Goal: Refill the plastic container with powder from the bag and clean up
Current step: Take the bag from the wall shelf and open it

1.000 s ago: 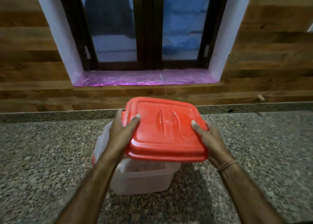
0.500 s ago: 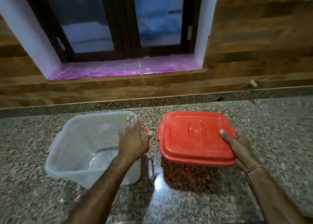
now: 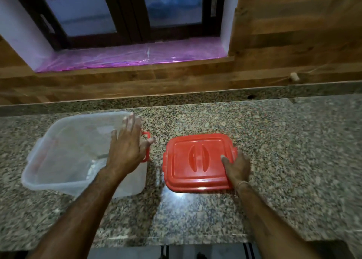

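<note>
A clear plastic container [image 3: 64,157] stands open on the granite counter [image 3: 284,151] at the left, with a little white residue at its bottom and a red latch [image 3: 146,149] on its right side. My left hand [image 3: 127,151] is spread over the container's right rim, fingers apart and holding nothing. The red lid [image 3: 188,161] lies flat on the counter to the right of the container. My right hand [image 3: 238,168] grips the lid's near right corner, thumb on top. No bag is in view.
A wooden wall and a window with a pink-covered sill [image 3: 127,57] rise behind the counter. The counter's front edge [image 3: 176,239] runs close to my body, with floor showing below it.
The lid came off the container and moved right, down onto the counter, still in my right hand. My left hand let go of the lid and now sits over the container's rim.
</note>
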Demonstrator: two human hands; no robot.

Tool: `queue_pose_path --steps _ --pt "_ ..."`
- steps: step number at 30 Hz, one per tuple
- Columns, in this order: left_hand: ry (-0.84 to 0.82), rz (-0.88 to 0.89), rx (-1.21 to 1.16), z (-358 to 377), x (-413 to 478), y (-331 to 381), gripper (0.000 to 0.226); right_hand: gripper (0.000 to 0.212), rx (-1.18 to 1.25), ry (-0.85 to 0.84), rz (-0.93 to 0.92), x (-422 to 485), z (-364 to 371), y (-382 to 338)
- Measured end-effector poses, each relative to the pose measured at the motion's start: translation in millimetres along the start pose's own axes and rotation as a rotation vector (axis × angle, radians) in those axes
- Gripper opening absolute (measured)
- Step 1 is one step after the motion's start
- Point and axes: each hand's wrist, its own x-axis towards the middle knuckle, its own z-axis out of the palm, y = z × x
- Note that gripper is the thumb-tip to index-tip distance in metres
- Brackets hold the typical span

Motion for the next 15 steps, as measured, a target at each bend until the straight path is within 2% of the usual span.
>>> queue_pose_path --steps 4,8,12,15 --pt "0.006 -0.002 -0.013 -0.2 -1.7 1.2 0.098 0.06 -0.211 0.013 -0.012 -11.2 3.4 4.9" --pt "-0.015 -0.022 -0.019 -2.0 -1.0 1.6 0.095 0.063 -0.234 0.01 -0.01 -16.0 3.3 1.7" --pt "-0.039 -0.034 -0.044 -5.4 -2.7 8.5 0.084 0.065 -0.111 0.037 -0.066 -28.6 -5.6 -27.3" --pt "-0.02 -0.012 -0.081 -17.8 -6.1 4.0 0.084 0.062 0.03 0.025 -0.231 -39.7 -13.2 -82.3"
